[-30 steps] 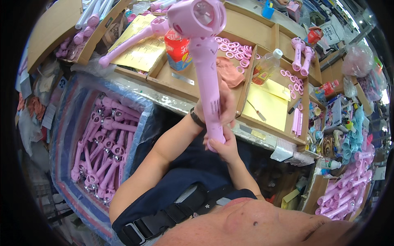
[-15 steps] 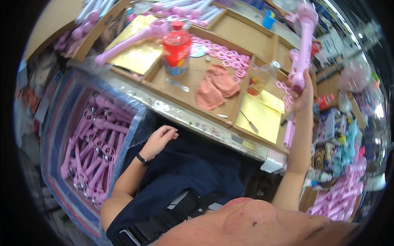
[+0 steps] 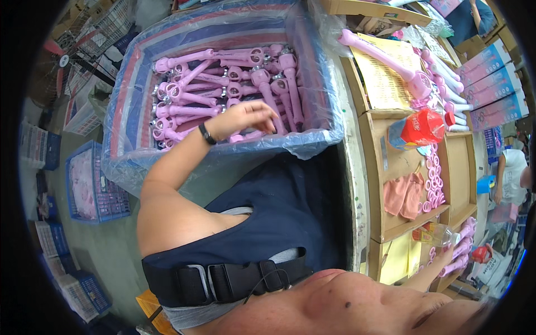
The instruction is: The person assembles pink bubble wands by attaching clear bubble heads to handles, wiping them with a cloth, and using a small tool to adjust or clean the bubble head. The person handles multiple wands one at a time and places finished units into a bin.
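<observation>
My left hand (image 3: 248,119) hovers over the near edge of a large blue and red striped bin (image 3: 229,19) lined with clear plastic. Its fingers are loosely bent with nothing visible in them. Inside the bin lie many pink plastic wands (image 3: 192,92) with ring-shaped heads, some showing metallic parts. At the lower right, my right arm stretches across the workbench. My right hand (image 3: 445,258) is at a group of pink wands (image 3: 464,245); its fingers are mostly hidden, so a grip cannot be made out.
On the bench, a cardboard tray (image 3: 379,220) holds a red-capped bottle (image 3: 416,129), a salmon cloth (image 3: 403,195) and pink rings (image 3: 434,178). A single pink wand (image 3: 385,58) lies on yellow paper (image 3: 379,84). Blue crates (image 3: 92,184) stand on the floor at left. A person (image 3: 511,176) is at far right.
The view has swung left toward the bin. My left hand has moved from my lap to over the bin's edge. The wand raised in my right hand is no longer distinguishable.
</observation>
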A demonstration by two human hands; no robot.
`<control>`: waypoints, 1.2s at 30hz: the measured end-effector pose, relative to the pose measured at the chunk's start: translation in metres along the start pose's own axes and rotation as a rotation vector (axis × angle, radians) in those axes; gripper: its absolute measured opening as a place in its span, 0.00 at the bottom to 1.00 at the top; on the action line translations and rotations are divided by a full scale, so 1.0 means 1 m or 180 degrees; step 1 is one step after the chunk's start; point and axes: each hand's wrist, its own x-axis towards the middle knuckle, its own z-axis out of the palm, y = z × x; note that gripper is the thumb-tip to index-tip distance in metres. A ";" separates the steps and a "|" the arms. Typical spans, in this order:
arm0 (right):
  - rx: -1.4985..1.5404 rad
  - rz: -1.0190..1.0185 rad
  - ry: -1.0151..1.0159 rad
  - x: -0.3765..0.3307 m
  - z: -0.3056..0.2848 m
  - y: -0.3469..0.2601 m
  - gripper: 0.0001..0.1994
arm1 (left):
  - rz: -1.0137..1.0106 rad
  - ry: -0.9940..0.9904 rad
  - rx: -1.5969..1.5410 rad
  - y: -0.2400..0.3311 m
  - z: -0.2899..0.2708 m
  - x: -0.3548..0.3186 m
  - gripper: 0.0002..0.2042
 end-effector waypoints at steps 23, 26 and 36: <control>-0.3358 -0.3227 -0.0492 -0.395 0.032 -0.146 0.09 | -0.1686 0.1622 -0.1493 -0.338 -0.086 0.252 0.15; -0.3246 -0.3284 -0.1499 -0.402 0.096 -0.145 0.10 | -0.1541 0.1096 -0.2208 -0.272 -0.115 0.208 0.10; -0.2954 -0.2992 -0.2784 -0.316 0.196 -0.064 0.06 | -0.0201 0.1107 -0.0605 -0.030 -0.078 -0.002 0.21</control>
